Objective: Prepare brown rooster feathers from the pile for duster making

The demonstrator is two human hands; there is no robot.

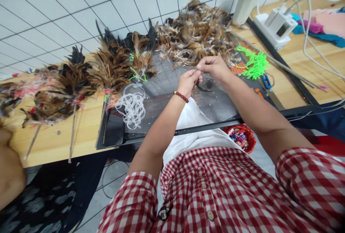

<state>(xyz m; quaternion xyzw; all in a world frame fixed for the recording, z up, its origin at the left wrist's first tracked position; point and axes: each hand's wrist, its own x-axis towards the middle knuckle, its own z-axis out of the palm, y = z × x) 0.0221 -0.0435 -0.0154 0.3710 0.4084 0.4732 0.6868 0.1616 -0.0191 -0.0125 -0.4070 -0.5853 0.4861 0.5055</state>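
My left hand (pixel 188 82) and my right hand (pixel 212 68) meet over a dark cutting mat (pixel 172 100), fingers pinched together on a small bunch of brown feathers (pixel 201 85) that hangs below them. A red bead bracelet (pixel 181 96) circles my left wrist. A big heap of loose brown feathers (pixel 196 33) lies just beyond my hands. Several finished feather dusters on sticks (pixel 67 89) lie to the left on the wooden table (pixel 54 139).
A coil of clear plastic strips (pixel 132 108) lies on the mat's left. Neon green ties (pixel 252 64) and blue scissors (pixel 266 81) sit to the right. A white device with cables (pixel 275 24) stands at the back right. Another person's arm (pixel 9 168) shows at the far left.
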